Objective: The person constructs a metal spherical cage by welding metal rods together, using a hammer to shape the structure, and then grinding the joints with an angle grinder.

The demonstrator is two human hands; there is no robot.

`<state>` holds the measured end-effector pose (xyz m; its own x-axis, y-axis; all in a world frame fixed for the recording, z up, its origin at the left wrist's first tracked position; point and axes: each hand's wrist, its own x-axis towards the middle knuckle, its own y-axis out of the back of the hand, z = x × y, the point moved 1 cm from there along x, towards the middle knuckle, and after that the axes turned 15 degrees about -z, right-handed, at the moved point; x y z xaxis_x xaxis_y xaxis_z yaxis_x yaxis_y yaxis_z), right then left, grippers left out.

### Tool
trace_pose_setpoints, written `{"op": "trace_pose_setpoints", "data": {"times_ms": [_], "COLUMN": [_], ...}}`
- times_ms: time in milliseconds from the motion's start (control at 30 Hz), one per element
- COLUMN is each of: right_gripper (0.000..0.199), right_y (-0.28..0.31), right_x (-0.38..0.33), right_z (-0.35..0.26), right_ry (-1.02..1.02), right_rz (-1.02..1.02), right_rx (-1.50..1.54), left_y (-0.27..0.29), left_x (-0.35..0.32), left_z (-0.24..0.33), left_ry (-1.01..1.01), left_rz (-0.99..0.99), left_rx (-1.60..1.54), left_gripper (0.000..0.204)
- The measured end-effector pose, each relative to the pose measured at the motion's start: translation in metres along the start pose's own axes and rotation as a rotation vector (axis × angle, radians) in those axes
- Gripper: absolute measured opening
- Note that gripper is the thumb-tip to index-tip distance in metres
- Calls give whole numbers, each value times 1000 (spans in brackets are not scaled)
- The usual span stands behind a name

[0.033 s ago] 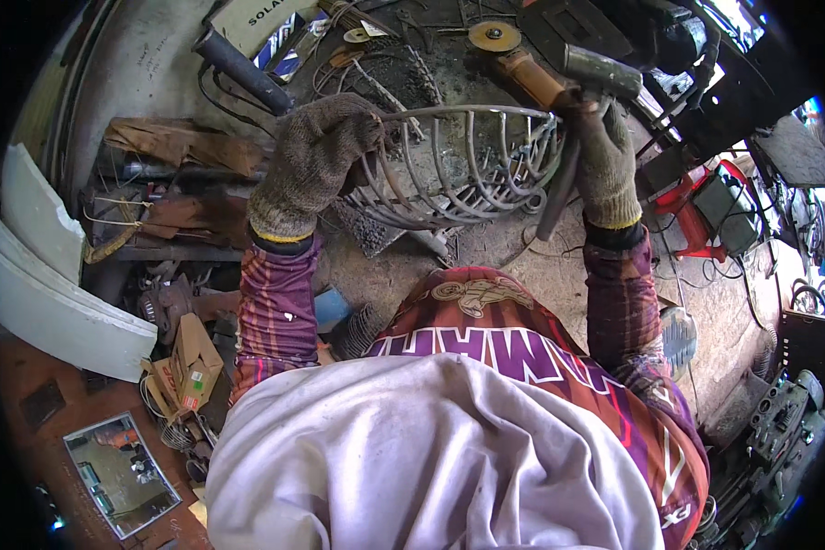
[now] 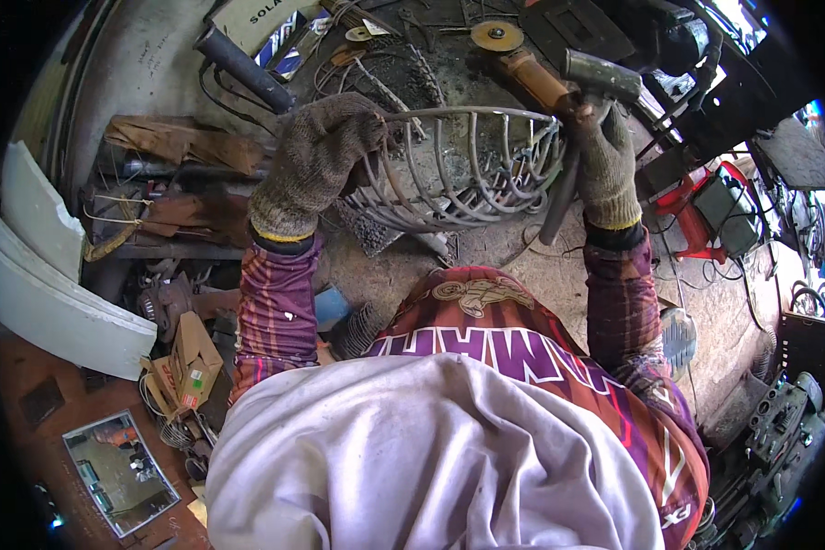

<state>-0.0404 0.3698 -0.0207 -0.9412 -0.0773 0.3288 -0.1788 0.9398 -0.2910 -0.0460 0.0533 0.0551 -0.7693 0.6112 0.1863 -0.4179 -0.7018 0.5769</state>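
A basket of bent steel rods [image 2: 472, 170] lies on its side on a dirty metal workbench [image 2: 449, 247]. My left hand [image 2: 316, 156], in a grey knit glove, grips the basket's rim at its left end. My right hand [image 2: 607, 170], also gloved, is closed around the metal handle of a hammer [image 2: 599, 77]. The hammer's head is raised just above the basket's right rim, and its handle runs down past my wrist. An angle grinder [image 2: 521, 66] with an orange body and a round disc lies on the bench just behind the basket.
A black tube [image 2: 243, 69] and scrap wood [image 2: 183, 147] lie at the back left. White panels [image 2: 46, 275] lean at the left, with a cardboard box [image 2: 191, 362] and a framed mirror [image 2: 119, 472] below. A red machine [image 2: 715, 211] with cables stands at the right.
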Motion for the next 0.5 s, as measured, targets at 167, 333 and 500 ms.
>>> {"op": "trace_pose_setpoints", "data": {"times_ms": [167,333,500], "right_gripper": [41,45,44], "right_y": [1,1,-9], "right_x": [-2,-6,-12], "right_z": [9,7,5], "right_ry": [-120,-99,-110], "right_rz": [20,59,13], "right_rx": [-151,-87,-192], "left_y": [1,13,-15], "left_x": [-3,6,34], "left_z": [1,20,43], "left_ry": [49,115,128], "left_rz": [-6,-233,-264], "left_rx": [-57,109,141], "left_gripper": [31,32,28]}}
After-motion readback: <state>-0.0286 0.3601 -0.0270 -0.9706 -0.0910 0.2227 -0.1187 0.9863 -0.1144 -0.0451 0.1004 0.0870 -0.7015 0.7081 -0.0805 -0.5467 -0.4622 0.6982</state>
